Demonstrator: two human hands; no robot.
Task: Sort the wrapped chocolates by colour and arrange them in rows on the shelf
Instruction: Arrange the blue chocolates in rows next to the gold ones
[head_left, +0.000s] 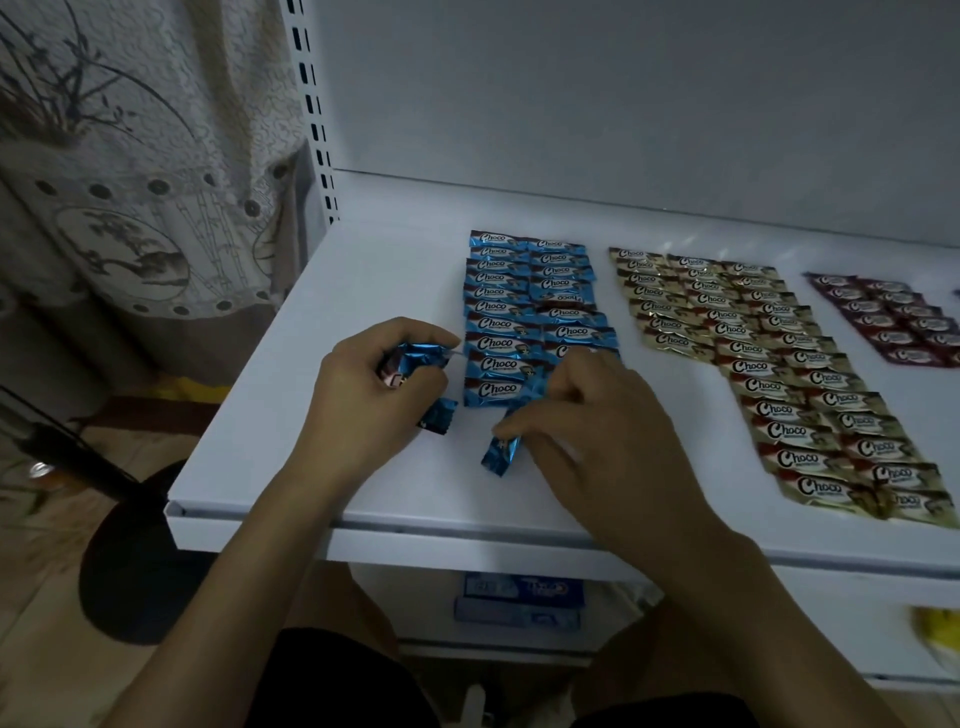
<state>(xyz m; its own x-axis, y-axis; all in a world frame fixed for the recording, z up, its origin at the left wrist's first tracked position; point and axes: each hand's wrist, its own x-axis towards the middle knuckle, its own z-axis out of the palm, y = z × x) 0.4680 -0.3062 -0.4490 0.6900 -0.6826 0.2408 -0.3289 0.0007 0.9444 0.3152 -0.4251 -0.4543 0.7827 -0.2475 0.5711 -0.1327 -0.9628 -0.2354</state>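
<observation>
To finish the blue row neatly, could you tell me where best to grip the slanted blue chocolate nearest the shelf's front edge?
I'd pinch the chocolate across its width near its far end, coming from above and the right, where the right hand has its fingertips. It lies flat and slanted, with bare shelf round its near end.

It looks like a small shop: a white metal shelf (363, 291) with a slotted upright post (311, 104) carries rows of wrapped chocolates (498, 312), boxed goods (519, 597) sit below, and a patterned curtain (130, 182) hangs beside it.
</observation>
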